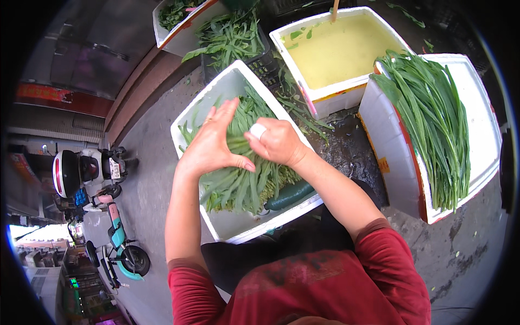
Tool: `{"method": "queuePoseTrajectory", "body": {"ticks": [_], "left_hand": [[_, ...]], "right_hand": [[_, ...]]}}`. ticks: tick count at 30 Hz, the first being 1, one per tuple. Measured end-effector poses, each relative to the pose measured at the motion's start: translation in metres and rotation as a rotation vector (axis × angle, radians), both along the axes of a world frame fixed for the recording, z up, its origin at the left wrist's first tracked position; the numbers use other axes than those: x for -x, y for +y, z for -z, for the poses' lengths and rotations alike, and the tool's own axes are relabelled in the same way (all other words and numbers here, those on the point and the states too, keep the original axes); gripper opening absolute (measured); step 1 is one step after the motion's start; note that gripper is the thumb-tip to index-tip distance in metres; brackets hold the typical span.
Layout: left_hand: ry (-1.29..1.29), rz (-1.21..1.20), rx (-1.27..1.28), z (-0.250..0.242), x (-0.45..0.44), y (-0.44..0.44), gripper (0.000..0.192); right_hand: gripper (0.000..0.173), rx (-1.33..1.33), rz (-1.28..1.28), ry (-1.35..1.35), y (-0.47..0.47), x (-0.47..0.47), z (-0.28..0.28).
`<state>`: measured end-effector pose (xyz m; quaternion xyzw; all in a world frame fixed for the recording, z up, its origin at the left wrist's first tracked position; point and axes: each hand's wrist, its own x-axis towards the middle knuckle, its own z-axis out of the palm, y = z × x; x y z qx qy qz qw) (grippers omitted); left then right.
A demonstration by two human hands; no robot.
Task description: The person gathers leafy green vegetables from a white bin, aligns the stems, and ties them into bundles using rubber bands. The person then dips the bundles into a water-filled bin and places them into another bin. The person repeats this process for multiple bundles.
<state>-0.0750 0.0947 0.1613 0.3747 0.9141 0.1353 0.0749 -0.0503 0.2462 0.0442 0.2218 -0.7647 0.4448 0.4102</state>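
Observation:
Before me stands a white foam box point(260, 233) holding bunched leafy greens point(239, 187) and a dark green cucumber-like vegetable point(290, 196) along its near side. Over the greens at the left, my left hand point(217, 142) is spread, thumb apart from the fingers, with nothing visible in it. My right hand point(276, 140) is curled just to its right, a white band point(258, 131) around one finger. Pale stems show between the two hands, and the right fingers seem closed about them, though blur and the hand itself hide the exact contact.
Behind at the right is a foam box of yellowish water point(345, 48). Long leafy greens point(436, 130) lie across another foam box point(483, 122) at the right. A black crate point(266, 67) of greens stands beyond. Scooters point(87, 170) are parked at the left.

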Motion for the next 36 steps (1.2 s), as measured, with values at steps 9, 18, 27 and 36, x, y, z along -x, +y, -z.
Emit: {"method": "queuePoseTrajectory", "body": {"ticks": [9, 18, 27, 36], "left_hand": [[-0.95, -0.074, -0.248, 0.071, -0.005, 0.014, 0.049], [-1.172, -0.272, -0.464, 0.05, -0.004, 0.016, 0.035], [-0.581, -0.342, 0.087, 0.041, 0.023, 0.032, 0.029], [-0.445, -0.483, -0.041, 0.142, 0.041, 0.062, 0.034]], "right_hand": [[0.018, -0.041, 0.017, 0.006, 0.003, -0.012, -0.004], [0.032, 0.14, 0.383, -0.419, 0.035, 0.032, 0.009], [0.026, -0.228, 0.262, -1.196, 0.087, 0.094, 0.121], [0.035, 0.587, -0.373, -1.062, 0.132, 0.019, 0.083]]}}
